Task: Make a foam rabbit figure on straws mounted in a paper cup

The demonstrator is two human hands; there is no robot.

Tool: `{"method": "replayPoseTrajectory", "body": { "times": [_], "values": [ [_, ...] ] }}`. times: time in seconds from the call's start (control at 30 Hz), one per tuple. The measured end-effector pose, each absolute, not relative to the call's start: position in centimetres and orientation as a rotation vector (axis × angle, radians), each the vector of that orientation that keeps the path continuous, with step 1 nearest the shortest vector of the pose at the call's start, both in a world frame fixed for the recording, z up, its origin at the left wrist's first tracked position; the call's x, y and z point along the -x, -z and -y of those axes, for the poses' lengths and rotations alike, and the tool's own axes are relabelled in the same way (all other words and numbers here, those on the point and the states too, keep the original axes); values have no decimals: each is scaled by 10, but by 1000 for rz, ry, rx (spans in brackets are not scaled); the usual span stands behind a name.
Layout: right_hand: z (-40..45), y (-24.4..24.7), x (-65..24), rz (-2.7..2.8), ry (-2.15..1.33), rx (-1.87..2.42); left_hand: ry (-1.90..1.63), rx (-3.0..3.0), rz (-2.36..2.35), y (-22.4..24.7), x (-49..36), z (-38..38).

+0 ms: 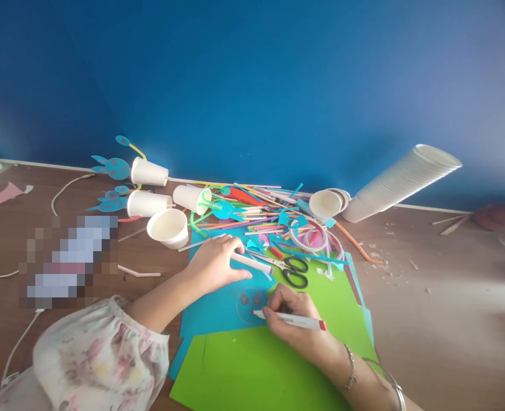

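My right hand (pixel 297 319) grips a white marker (pixel 299 321) with a red end. The marker's tip touches a blue paper sheet (pixel 218 314), at a round outline (pixel 251 305) with two red eye-like marks. Above it, my left hand (pixel 218 264) curls around a second white marker (pixel 252 262) with a purple end. The thumb sticks out apart from that marker, and its other end is hidden by the hand. Black-handled scissors (pixel 295 271) lie just beyond my right hand. A green sheet (pixel 256 371) lies partly under my right forearm.
Colourful straws (pixel 269 225), tape rolls (pixel 308 235) and a red cap (pixel 276 253) are heaped behind the sheets. White cups (pixel 149 171) with blue rabbit-like cutouts (pixel 117 168) lie at left, near an upright cup (pixel 167 228). A tall cup stack (pixel 402 182) leans by the blue wall.
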State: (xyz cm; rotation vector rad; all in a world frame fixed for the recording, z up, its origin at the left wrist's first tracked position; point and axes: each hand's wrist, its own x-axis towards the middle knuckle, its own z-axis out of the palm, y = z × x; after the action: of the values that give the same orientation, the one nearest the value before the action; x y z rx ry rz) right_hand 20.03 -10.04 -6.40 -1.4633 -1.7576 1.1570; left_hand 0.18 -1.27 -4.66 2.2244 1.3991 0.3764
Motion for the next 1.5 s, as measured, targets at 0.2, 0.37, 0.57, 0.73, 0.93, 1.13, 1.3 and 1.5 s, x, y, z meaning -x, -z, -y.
{"method": "replayPoseTrajectory", "body": {
  "times": [0.2,0.37,0.57,0.73,0.93,1.13,1.3,1.5],
  "values": [
    [100,64,-201,1733,-1198,1448,-384,-2221,-1388,47,-1,13],
    [101,65,-203,1580,-1275,1374,-377,-2216,-1394,46,-2,13],
    [101,64,-202,1670,-1235,1428,-375,-2216,-1392,45,-2,13],
    [101,64,-201,1692,-1227,1443,-379,-2217,-1386,44,-2,14],
    [100,62,-201,1712,-1202,1434,-376,-2205,-1383,44,-2,13],
    [100,64,-202,1715,-1156,1457,-382,-2217,-1381,46,-2,13],
    [100,63,-202,1696,-1159,1471,-384,-2216,-1382,47,-2,13],
    [100,64,-202,1698,-1167,1475,-392,-2210,-1380,47,-1,13]
  ]
}}
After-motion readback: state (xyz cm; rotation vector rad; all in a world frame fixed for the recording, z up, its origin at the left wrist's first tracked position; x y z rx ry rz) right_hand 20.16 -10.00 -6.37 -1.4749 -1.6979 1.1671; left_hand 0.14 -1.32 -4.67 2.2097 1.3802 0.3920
